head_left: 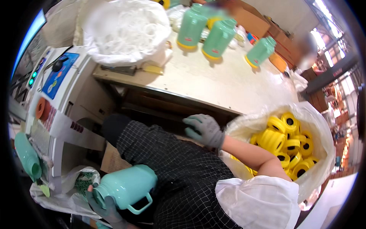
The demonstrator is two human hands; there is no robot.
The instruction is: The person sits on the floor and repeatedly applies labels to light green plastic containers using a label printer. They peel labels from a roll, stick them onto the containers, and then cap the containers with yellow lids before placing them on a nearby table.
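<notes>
A teal thermos jug body (127, 185) with a side handle lies on its side across my lap, its open mouth facing left. My left hand (106, 208), in a grey glove, is closed round its neck end; some of the fingers are hidden. In a matching glove, my right hand (204, 129) hovers over my knees near the table edge. Its fingers are slightly bent and apart, and nothing is in them. The closest thing to it is a clear plastic bag (238, 131) filled with yellow rings (291, 145) with dark centres.
Across the front stands a white table (198, 80) bearing several teal jugs (219, 38) with yellow bases. A white sack (127, 32) of pale rings sits at its left end. At left, a machine (63, 82) has another teal body (28, 156) beside it, above a bag of green pieces (84, 181).
</notes>
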